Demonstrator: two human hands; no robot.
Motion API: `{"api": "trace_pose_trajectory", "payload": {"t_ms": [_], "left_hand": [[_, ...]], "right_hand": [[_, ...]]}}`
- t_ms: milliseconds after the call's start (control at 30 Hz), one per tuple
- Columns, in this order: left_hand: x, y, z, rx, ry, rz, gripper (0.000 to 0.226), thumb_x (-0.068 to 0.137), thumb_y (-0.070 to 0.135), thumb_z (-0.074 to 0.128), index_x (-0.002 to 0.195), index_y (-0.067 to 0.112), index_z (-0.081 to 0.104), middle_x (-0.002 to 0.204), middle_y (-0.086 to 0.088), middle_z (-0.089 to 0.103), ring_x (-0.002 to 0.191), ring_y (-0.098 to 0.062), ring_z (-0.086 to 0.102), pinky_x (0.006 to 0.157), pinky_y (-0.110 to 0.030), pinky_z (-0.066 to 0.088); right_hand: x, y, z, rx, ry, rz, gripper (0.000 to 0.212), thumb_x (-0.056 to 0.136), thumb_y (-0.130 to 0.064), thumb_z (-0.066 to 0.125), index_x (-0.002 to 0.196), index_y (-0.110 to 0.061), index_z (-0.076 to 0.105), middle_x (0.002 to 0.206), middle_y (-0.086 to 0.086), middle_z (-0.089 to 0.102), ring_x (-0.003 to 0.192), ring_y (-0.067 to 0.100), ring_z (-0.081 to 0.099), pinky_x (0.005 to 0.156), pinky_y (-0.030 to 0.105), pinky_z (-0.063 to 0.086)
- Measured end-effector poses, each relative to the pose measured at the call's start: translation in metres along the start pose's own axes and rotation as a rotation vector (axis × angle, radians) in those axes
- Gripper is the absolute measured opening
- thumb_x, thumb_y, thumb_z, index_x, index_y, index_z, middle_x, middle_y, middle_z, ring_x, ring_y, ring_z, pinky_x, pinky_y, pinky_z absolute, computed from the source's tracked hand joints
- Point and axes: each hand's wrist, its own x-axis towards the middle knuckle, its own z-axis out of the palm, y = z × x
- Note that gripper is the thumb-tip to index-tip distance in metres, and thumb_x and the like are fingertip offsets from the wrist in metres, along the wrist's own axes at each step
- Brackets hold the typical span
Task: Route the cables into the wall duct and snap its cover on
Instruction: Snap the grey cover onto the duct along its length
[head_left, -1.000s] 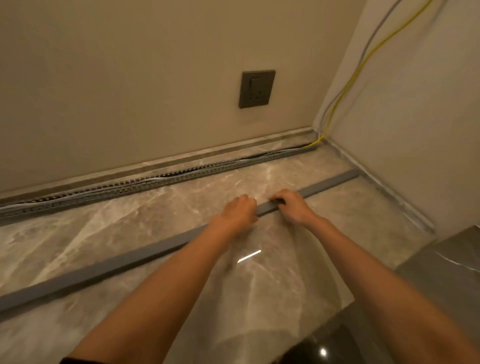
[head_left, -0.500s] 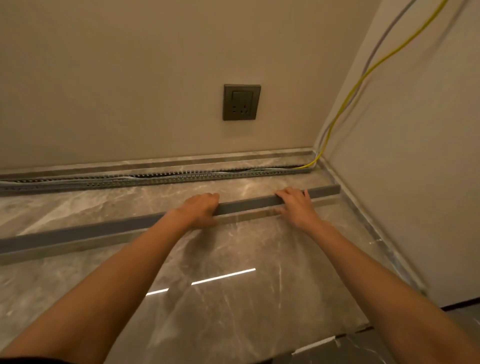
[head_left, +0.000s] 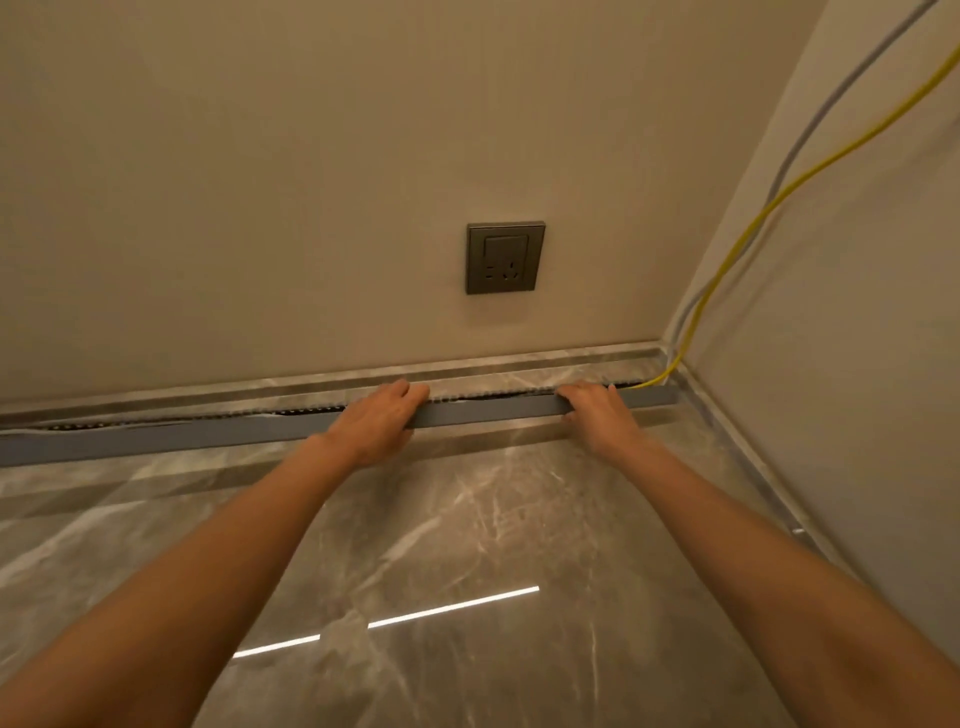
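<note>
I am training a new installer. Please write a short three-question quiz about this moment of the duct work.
1. True or false: the long grey plastic duct cover is already snapped flat onto the slotted grey floor duct.
2. Which hands grip the cover: A) left hand only, B) right hand only, C) both?
3. What colour is the thin cable that comes down the corner beside the grey cable?

Key: 1 false; 2 C; 3 yellow.

Cover (head_left: 483, 413) runs off left edge, hides most of duct (head_left: 467, 397); cables' (head_left: 769, 202) tops cut off.
</note>
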Motion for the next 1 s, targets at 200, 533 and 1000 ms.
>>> {"api": "trace_pose_trajectory", "payload": {"t_ms": [200, 533, 1000], "left_hand": [[0.028, -0.013, 0.017, -0.036, 0.018, 0.000, 0.021, 0.091, 0.014, 0.053, 0.110, 0.010, 0.047, 0.117, -0.011, 0.051, 0.103, -0.027, 0.050, 0.078, -0.034, 0.041], [0.055, -0.009, 0.011, -0.015, -0.072, 0.033, 0.025, 0.089, 0.029, 0.057, 0.108, 0.013, 0.055, 0.116, -0.009, 0.053, 0.101, -0.024, 0.052, 0.085, -0.032, 0.045], [0.097, 0.044, 0.013, -0.054, -0.180, 0.052, 0.024, 0.088, 0.020, 0.063, 0.101, 0.000, 0.059, 0.121, -0.013, 0.047, 0.102, -0.033, 0.055, 0.083, -0.040, 0.045]], "right_hand": [[0.025, 0.016, 0.017, -0.073, 0.075, -0.046, 0.032, 0.089, -0.013, 0.054, 0.121, -0.009, 0.054, 0.123, 0.014, 0.061, 0.117, 0.031, 0.053, 0.105, 0.040, 0.034], [0.023, 0.022, 0.026, -0.255, 0.090, -0.073, 0.042, 0.092, -0.011, 0.048, 0.134, -0.009, 0.040, 0.132, 0.014, 0.053, 0.124, 0.032, 0.047, 0.112, 0.042, 0.027], [0.015, 0.073, 0.022, 0.004, 0.194, -0.102, 0.050, 0.079, -0.020, 0.066, 0.121, 0.004, 0.054, 0.121, 0.025, 0.062, 0.114, 0.039, 0.059, 0.103, 0.049, 0.041]]}}
